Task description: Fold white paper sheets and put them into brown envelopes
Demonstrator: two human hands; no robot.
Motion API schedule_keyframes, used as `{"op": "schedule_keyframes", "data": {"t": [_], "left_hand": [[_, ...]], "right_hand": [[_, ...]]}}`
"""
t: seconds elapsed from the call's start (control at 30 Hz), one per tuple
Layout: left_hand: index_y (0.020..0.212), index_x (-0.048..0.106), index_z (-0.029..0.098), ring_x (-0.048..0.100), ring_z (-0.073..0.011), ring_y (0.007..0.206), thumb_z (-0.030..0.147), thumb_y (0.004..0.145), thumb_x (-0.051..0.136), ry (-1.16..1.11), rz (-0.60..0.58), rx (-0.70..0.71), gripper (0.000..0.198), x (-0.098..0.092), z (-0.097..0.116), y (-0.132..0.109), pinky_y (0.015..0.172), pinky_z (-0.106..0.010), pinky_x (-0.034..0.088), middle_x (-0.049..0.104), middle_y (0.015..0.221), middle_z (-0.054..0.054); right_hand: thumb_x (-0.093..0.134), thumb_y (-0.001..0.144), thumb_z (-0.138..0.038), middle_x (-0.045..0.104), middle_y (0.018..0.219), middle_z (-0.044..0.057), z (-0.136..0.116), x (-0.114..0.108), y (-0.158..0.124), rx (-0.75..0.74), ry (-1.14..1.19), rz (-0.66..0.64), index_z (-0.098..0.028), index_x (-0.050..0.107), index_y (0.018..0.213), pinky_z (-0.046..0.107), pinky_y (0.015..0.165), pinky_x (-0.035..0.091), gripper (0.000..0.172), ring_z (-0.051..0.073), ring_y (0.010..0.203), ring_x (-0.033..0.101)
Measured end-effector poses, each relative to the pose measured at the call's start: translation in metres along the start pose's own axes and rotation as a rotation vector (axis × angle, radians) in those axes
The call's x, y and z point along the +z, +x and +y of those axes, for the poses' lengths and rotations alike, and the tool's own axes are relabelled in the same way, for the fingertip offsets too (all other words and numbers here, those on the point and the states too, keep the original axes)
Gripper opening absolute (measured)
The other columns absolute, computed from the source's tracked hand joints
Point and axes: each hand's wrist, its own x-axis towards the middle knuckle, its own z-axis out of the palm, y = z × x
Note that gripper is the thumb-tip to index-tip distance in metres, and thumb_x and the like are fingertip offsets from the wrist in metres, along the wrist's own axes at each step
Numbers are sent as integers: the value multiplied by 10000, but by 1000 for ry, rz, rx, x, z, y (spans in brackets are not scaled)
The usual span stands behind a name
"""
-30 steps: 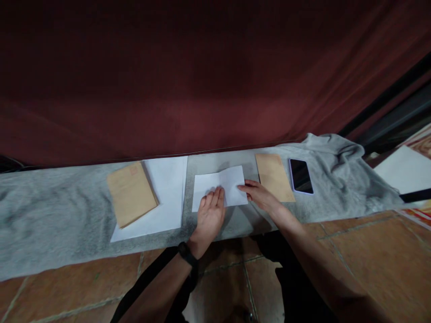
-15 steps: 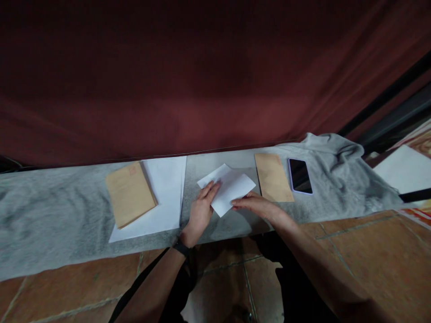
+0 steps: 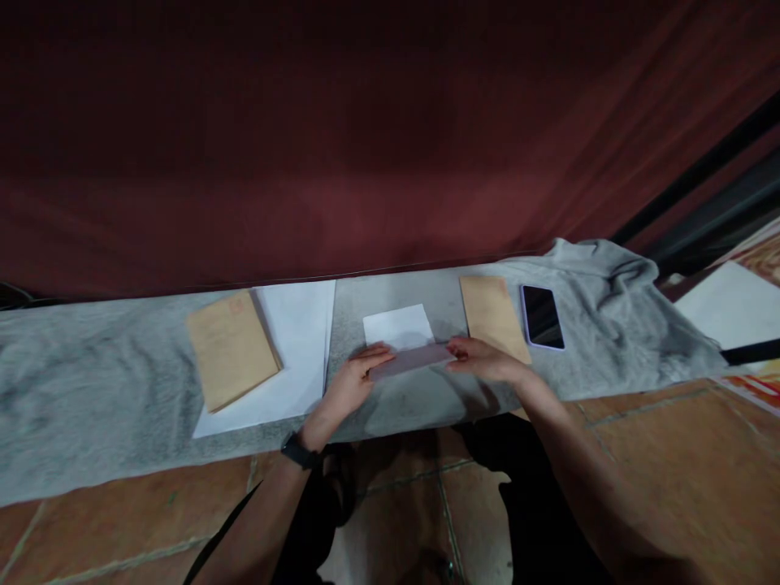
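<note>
**White paper (image 3: pixel 397 327) part-folded, centre frame**

Left hand (image 3: pixel 354 379) and right hand (image 3: pixel 483 360) apart, each clamped on one end of it. Fold looks begun; near flap raised, not yet flat. Count, left to right: brown envelope stack (image 3: pixel 231 353), number unclear; white sheets (image 3: pixel 306 337) beneath, apparently two; the paper, one; lone brown envelope (image 3: pixel 492 313), one; phone (image 3: pixel 542 317), one.
</note>
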Motion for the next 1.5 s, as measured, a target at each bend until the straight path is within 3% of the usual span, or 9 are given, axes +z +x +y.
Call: {"op": "schedule_keyframes", "data": {"t": [0.13, 0.33, 0.4, 0.53, 0.67, 0.77, 0.9, 1.13, 1.5], "left_hand": [[1209, 763, 265, 614, -276, 1321, 102, 835, 671, 2, 16, 15, 419, -3, -1, -1, 1164, -533, 450, 736, 1296, -81], [1122, 797, 299, 697, -265, 1160, 223, 857, 745, -6, -54, 61, 280, -13, 4, -3, 1079, -489, 508, 777, 1192, -70], [1113, 799, 313, 681, -261, 1196, 264, 864, 747, -24, -115, 74, 259, -18, 5, -7, 1086, -470, 501, 759, 1247, -62], [1078, 808, 282, 684, -268, 1190, 382, 914, 676, -64, -138, -12, 233, -23, 9, -14, 1049, -428, 516, 754, 1263, -52], [948, 808, 207, 726, -234, 790, 466, 925, 608, -84, 30, -242, 328, -19, 14, -11, 733, -326, 563, 802, 874, -27], [877, 794, 194, 713, -234, 760, 456, 891, 618, -110, 171, -325, 316, -11, 12, -3, 707, -319, 544, 792, 825, -25], [910, 767, 188, 733, -254, 872, 406, 854, 632, -203, 310, -361, 262, -1, 0, 10, 803, -352, 558, 802, 925, -62], [1061, 707, 210, 745, -240, 873, 291, 852, 636, -156, 389, -384, 235, 8, -9, 21, 798, -339, 558, 795, 963, -64], [1504, 481, 195, 697, -255, 724, 272, 874, 650, 46, 405, -428, 656, 5, 6, 24, 754, -355, 522, 718, 796, -27]], "right_hand": [[679, 808, -109, 659, 1160, 53, -4, 13, 6, -68, -93, 161, -229, 676, 1236, 357, 947, 519, 444, 188, 1010, 648], [686, 866, -81, 643, 1386, 62, -9, 20, 11, -247, -413, 232, -288, 800, 1079, 475, 1162, 422, 318, 256, 1345, 541], [717, 878, -136, 609, 1471, 46, -7, 20, 10, -269, -434, 159, -302, 801, 1101, 469, 1189, 402, 291, 259, 1393, 518], [655, 954, -228, 690, 1385, 25, -10, 20, 7, -289, -378, 31, -303, 783, 1157, 418, 1162, 439, 252, 225, 1311, 612], [588, 994, -348, 768, 1226, 73, -21, 20, 9, -86, -402, 187, -250, 759, 1213, 391, 995, 546, 295, 265, 1144, 710], [561, 1004, -410, 804, 1061, 77, -26, 21, 16, 66, -424, 287, -238, 778, 1123, 348, 861, 563, 301, 266, 996, 749], [559, 1000, -339, 797, 1078, 65, -29, 26, 30, 93, -422, 360, -234, 746, 1122, 291, 821, 527, 247, 236, 994, 739], [533, 1007, -309, 786, 1040, 94, -39, 33, 44, 212, -526, 381, -183, 692, 1123, 266, 774, 486, 233, 225, 959, 736], [539, 1015, -318, 761, 1121, 161, -46, 43, 44, 252, -571, 415, -173, 534, 1374, 363, 857, 526, 387, 307, 1021, 738]]}}
